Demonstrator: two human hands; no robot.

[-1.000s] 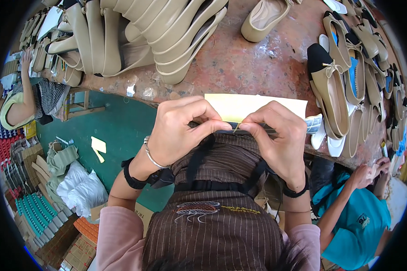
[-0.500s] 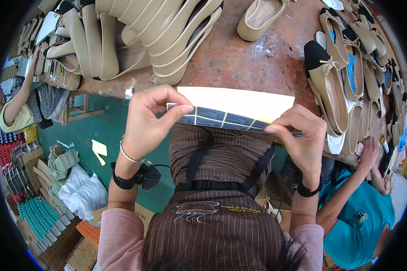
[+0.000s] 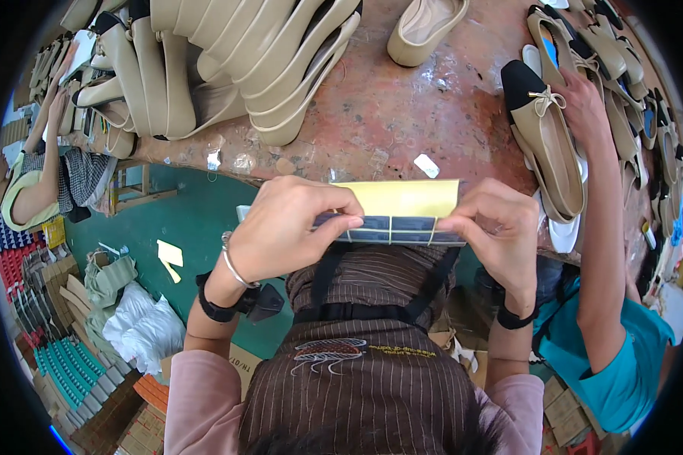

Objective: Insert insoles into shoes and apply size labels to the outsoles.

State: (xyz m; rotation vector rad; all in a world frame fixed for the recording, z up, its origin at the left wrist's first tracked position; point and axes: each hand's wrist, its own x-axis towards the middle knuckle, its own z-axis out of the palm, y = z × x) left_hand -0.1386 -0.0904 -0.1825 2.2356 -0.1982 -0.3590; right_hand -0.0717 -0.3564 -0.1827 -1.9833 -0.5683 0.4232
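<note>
In front of my body, just off the table's near edge, I hold a sheet of stickers [image 3: 404, 199] with a pale yellow back and rows of dark rectangles along its lower part. My left hand [image 3: 292, 224] pinches it between thumb and forefinger, partway along its dark rows. At its right end my right hand [image 3: 501, 224] has it in the same kind of pinch. The sheet bends toward me along its lower edge. On the table beyond lies a small white tag [image 3: 426, 165].
Stacked beige flats [image 3: 269, 72] stand at the table's [image 3: 402, 114] left. One beige shoe [image 3: 425, 32] lies far centre. Black-toed flats [image 3: 542, 140] crowd the right side, where a co-worker's arm [image 3: 603, 220] reaches in. White plastic bags [image 3: 140, 322] lie on the floor at left.
My left hand has shifted right along the sheet, so my hands are closer together. The sheet's back has tilted. The co-worker's arm at right has reached forward onto the shoes.
</note>
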